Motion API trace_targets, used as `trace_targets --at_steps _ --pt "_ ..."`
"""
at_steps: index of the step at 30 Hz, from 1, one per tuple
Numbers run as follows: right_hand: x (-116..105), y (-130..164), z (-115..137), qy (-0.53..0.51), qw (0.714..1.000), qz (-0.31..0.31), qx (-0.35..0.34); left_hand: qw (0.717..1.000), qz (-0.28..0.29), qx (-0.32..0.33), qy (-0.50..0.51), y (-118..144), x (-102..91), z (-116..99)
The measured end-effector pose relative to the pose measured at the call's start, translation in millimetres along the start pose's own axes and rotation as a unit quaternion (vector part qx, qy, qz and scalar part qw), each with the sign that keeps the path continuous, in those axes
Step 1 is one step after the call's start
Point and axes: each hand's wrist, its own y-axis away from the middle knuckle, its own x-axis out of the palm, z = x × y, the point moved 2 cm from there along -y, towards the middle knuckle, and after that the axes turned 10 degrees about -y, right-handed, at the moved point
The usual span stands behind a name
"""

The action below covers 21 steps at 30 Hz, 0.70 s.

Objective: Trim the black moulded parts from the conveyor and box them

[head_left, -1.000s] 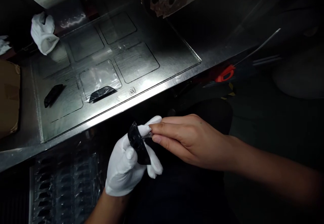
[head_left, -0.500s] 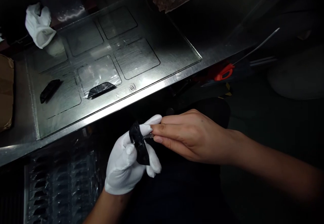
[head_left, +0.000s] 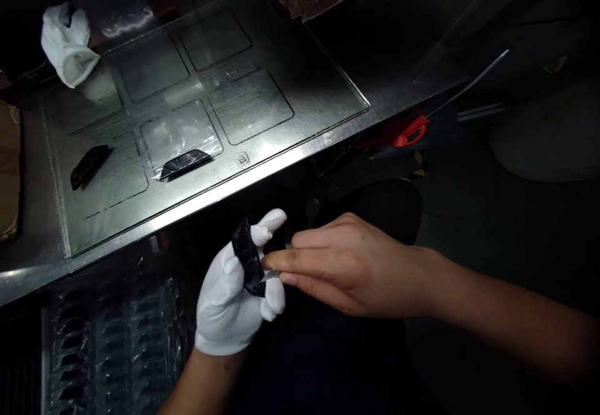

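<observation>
While gloved left hand [head_left: 234, 296] grips small black part [head_left: 247, 257] below the steel bench edge [head_left: 262, 174], bare right hand [head_left: 347, 265] at 3 o'clock pinches a thin blade [head_left: 270, 274] touching it.

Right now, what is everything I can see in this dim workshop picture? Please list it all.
small part: one, black, held in the gloved hand
blade: one, silvery, pinched by bare fingers, tip at the part
loose parts: two, black, on the metal table; one left, one under clear film
spare glove: one, white, table's far left
orange-handled tool: one, right of table
clear tray: one, below table edge
left hand: white glove
right hand: bare
</observation>
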Motion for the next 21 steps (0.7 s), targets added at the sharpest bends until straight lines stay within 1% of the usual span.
trace_targets --at_steps 2,4,5,7,9,10,11,13,16,21 --pt "2.1 0.3 1.8 -0.013 1.0 0.008 0.004 1.0 -0.02 -0.005 -0.003 1.3 -1.0 -1.1" --pt "-1.4 0.5 3.6 -0.039 0.999 -0.005 0.01 1.0 -0.019 -0.009 -0.006 1.9 -1.4 -1.8" --pt "-6.0 0.3 4.3 -0.055 0.998 -0.022 0.015 1.0 -0.019 -0.01 -0.008 2.0 -1.7 -2.1" --pt "-19.7 -0.7 4.9 -0.076 0.994 -0.076 0.034 0.999 -0.023 -0.006 -0.023 2.1 -2.2 -2.9" --pt "-35.0 -3.0 5.4 -0.061 0.99 -0.119 0.052 0.998 -0.037 0.005 -0.053 2.4 -2.5 -4.4" --pt "-41.2 -4.9 6.3 -0.04 0.99 -0.122 0.05 0.997 -0.045 0.008 -0.069 2.7 -2.4 -5.2" --pt "-45.9 -7.3 7.7 -0.012 0.993 -0.112 0.042 0.995 -0.05 0.008 -0.082 3.1 -1.9 -6.0" --pt "-50.5 -12.7 11.4 0.048 0.996 -0.067 0.022 0.994 -0.052 -0.001 -0.095 4.3 0.1 -7.1" --pt "-50.9 -21.0 17.1 0.124 0.992 -0.007 0.026 0.995 -0.042 -0.017 -0.091 6.1 4.0 -8.2" --pt "-49.9 -31.8 23.5 0.184 0.982 0.032 0.038 0.994 -0.04 -0.036 -0.091 8.6 6.2 -9.5"
